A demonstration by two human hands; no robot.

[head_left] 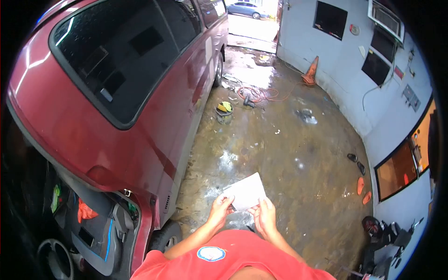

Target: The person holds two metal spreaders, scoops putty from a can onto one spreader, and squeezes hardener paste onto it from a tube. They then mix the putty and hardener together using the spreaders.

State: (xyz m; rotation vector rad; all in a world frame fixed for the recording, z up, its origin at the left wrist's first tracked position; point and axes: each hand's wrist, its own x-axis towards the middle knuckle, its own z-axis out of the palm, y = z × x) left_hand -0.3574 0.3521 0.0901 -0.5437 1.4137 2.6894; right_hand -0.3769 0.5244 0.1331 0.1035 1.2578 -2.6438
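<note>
Red shirt fabric point(242, 249) lies nearest. The person's left hand point(219, 209) pinches the near left of a pale sheet point(246, 191), perhaps paper, and the right hand point(266, 214) its near right, likely for steadiness.

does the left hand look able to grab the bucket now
Probably not: the left hand holds the sheet with the right hand, and the bucket stands on the floor well ahead. Nothing visible blocks the way, so freeing that hand and stepping forward would likely do.
</note>
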